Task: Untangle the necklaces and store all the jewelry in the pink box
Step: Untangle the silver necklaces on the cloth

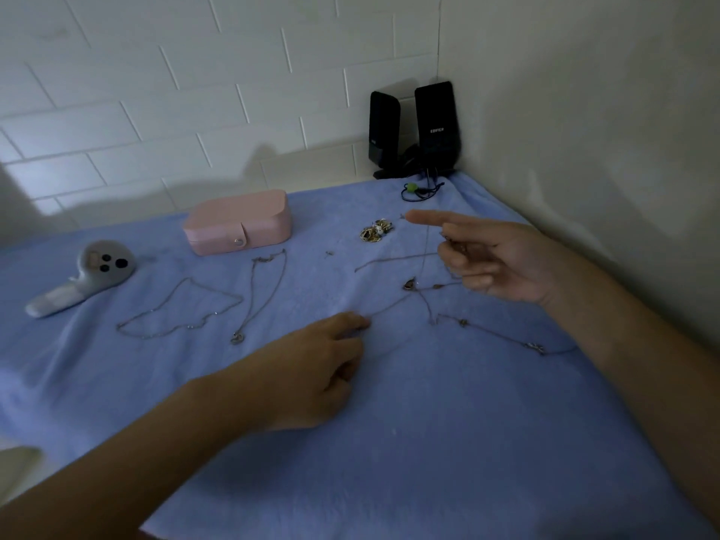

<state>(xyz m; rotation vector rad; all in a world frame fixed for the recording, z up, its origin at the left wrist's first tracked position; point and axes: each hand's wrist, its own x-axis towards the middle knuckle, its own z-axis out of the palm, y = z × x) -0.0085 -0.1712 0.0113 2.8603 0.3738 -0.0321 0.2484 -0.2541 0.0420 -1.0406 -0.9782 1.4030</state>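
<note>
- Necklaces in a tangle [419, 296] lie on the right half of the blue towel [428, 442], between the two hands. Thin chains cross at a small dark pendant.
- One beaded strand trails down and right towards the right forearm. Another runs left, flat on the cloth, and a third rises steeply to the right hand.
- The right hand [495, 259] is raised just above the towel. Its index finger is stretched out pointing left, and the other fingers are curled in, pinching the lifted chain.
- The left hand [311, 364] is palm down with its fingertips on the near end of a chain. I cannot tell whether it pinches or only presses.
- Two untangled necklaces rest further left. The silver loop [179, 313] is spread wide. The pendant necklace [261, 294] is drawn long, with its pendant towards the near edge.
- The pink box [237, 222] sits behind them. It is closed, so its contents are hidden. Its long side runs left to right and its snap faces forward.
- A heap of small jewelry [376, 230] lies right of the box.
- Two black speakers [417, 130] stand in the corner, and a white handheld device [82, 278] lies far left.
</note>
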